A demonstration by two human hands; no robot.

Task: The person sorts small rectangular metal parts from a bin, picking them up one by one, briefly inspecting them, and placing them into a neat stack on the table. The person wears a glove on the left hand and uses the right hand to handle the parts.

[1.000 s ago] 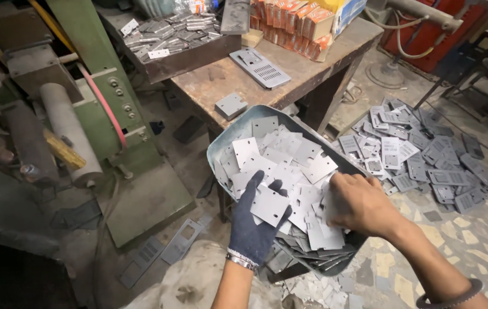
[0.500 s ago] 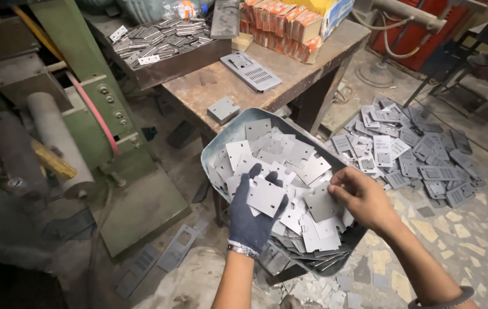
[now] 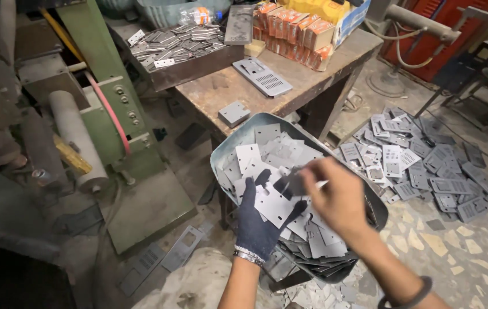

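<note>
Head view: low in the centre of the frame, the left hand (image 3: 258, 220), in a dark glove, is closed on a flat grey plate (image 3: 272, 205), thumb on top and fingers beneath. The bare right hand (image 3: 338, 197) is just right of it, fingers pinched on a smaller dark piece (image 3: 290, 184) that is blurred; I cannot tell whether it is a second plate or an offcut. Both hands are over a grey tub (image 3: 238, 146) heaped with like plates, which fills the middle of the frame.

The step in hand looks like picking single plates off the heap, one hand holding while the other sorts or separates. The next move, as I judge it, calls for a firm edge grip and a clean lift, since the plates lie loosely overlapped and could slide or snag on one another; thin sheet edges may be sharp for the ungloved hand.

The plate is thin, roughly square sheet metal, dull grey, with a notch at a corner and small cut-outs.

At upper centre a wooden bench (image 3: 307, 86) carries a tray (image 3: 198, 68) of metal pieces, a slotted plate (image 3: 262, 77) and orange boxes (image 3: 292, 34). At right a pile (image 3: 421, 160) of slotted plates lies on the floor. A green machine (image 3: 106, 103) stands at left.
</note>
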